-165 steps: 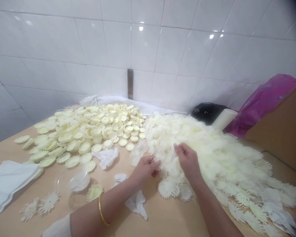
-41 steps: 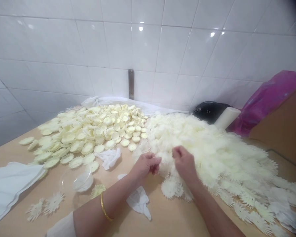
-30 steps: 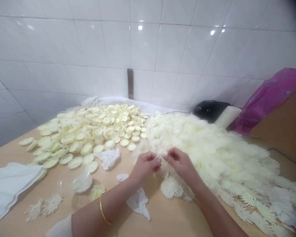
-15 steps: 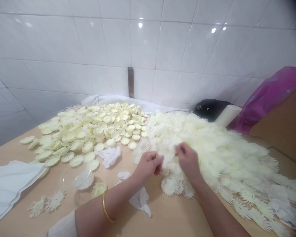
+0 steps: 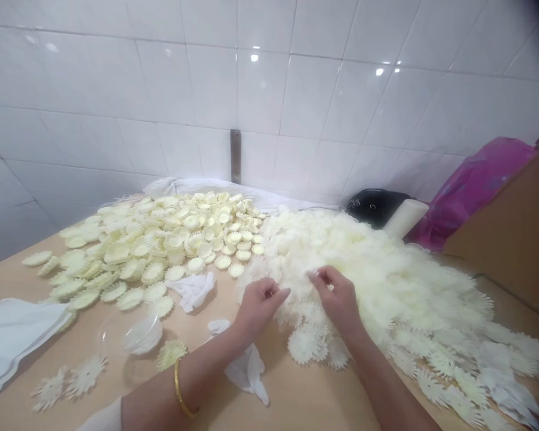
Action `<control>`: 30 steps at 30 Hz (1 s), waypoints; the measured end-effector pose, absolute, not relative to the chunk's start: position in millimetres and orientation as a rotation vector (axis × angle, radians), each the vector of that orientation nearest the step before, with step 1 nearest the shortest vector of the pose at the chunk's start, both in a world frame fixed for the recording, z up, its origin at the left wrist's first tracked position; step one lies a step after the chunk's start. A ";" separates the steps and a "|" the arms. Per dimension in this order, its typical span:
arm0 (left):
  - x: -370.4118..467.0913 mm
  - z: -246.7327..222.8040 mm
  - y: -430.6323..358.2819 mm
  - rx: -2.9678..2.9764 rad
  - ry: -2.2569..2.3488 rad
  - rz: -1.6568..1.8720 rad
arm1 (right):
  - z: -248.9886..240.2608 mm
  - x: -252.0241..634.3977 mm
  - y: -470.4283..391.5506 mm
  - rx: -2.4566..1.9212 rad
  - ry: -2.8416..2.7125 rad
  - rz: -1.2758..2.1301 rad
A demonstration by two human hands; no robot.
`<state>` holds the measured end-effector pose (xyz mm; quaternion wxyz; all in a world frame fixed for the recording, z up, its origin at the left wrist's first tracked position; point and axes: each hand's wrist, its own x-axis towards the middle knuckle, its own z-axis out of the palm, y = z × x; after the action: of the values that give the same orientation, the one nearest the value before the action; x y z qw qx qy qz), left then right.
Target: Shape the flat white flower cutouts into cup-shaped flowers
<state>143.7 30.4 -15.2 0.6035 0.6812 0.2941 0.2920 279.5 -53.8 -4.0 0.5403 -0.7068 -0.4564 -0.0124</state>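
Observation:
My left hand (image 5: 261, 305) is closed in a pinch, thumb pressed to the curled fingers. Whatever it may hold is too small to make out. A short gap to its right, my right hand (image 5: 336, 296) also pinches, thumb and forefinger together, and what lies between them cannot be made out. Both are over the near edge of a large heap of thin, whitish, toothed-edge discs (image 5: 359, 257). Several of these flat discs (image 5: 308, 344) lie just below the right hand. Left of the hands is a pile of thicker pale-yellow discs with toothed rims (image 5: 161, 239).
On the left lie a clear round dish (image 5: 144, 329), folded white sheets (image 5: 18, 335) and two loose toothed pieces (image 5: 85, 377). Crumpled white cloth (image 5: 193, 290) is nearby. At the back right are a black object (image 5: 372, 206), a white roll (image 5: 405, 218) and a magenta bag (image 5: 476, 179).
The right hand has moved slightly left and its fingers look sharper than before. My left hand has shifted slightly left, still pinched. The whole view has tilted a little.

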 end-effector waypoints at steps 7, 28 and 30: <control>145.4 -12.0 29.5 1.085 0.507 0.485 | -10.5 256.2 -51.9 -1.646 -1.603 -0.235; 148.2 -27.0 37.9 1.056 0.637 0.559 | -2.1 258.5 -55.9 -1.517 -1.346 0.178; 148.4 -26.7 37.6 1.056 0.643 0.570 | -1.1 257.0 -56.2 -1.490 -1.379 0.221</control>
<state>148.4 37.6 -26.7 0.7771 0.4882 0.2974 0.2635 257.0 -56.2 -1.1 0.5226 -0.6221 -0.5756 0.0924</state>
